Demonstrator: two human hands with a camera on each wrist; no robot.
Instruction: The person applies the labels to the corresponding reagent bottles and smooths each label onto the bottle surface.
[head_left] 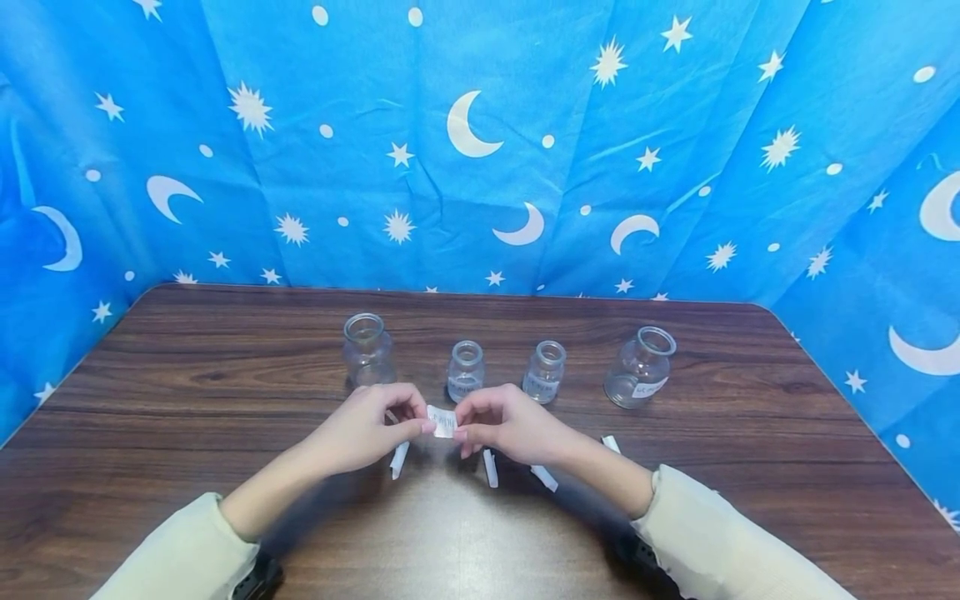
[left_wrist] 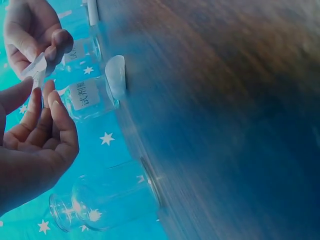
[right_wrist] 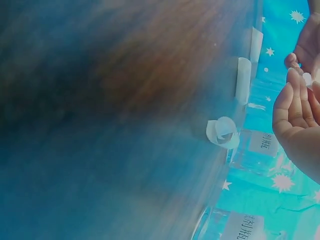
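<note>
A small white label (head_left: 442, 422) with printed characters is stretched between the two hands at the table's middle. My left hand (head_left: 369, 429) pinches its left edge between thumb and fingers. The right hand (head_left: 519, 427) pinches its right edge the same way. Just behind the left hand stands a large glass jar (head_left: 367, 354), with no label visible on it in the left wrist view. Two small glass jars, one (head_left: 467, 367) at the left and one (head_left: 545, 371) at the right, carry white labels. At the right, another large glass jar (head_left: 637, 367) also bears a label.
Curled white paper strips lie near the hands: one strip (head_left: 400, 460) by the left hand, another strip (head_left: 491, 468) in front of the right, a third strip (head_left: 543, 477) under the right wrist, and a strip (head_left: 611, 444) beyond the forearm. A blue curtain (head_left: 375, 167) hangs behind the wooden table (head_left: 225, 350).
</note>
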